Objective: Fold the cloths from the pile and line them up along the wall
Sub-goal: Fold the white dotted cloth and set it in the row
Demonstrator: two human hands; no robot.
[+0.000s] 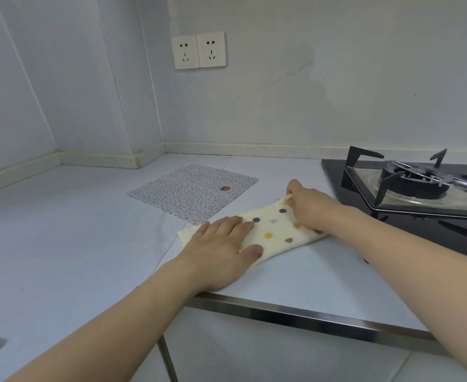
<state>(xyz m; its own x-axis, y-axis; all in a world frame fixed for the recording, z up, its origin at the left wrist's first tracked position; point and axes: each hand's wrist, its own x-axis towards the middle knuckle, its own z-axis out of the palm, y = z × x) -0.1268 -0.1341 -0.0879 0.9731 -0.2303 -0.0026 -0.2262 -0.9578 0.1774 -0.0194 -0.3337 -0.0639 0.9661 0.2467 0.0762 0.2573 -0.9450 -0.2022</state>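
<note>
A small-dotted cloth (pixel 192 193) lies spread flat on the surface (pixel 61 230), near the wall. Just right of it, the left hand (pixel 221 252) lies flat, fingers extended, pressing down the near end of a folded cream cloth (pixel 273 230) with coloured dots. The right hand (pixel 306 205) pinches that cloth's far edge. A stove (pixel 408 188) sits at the right.

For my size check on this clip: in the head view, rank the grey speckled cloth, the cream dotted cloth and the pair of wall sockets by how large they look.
1. grey speckled cloth, lying flat and open.
2. cream dotted cloth, folded, partly covered by both hands.
3. pair of wall sockets, though farther away, so true size is unsure.
</note>
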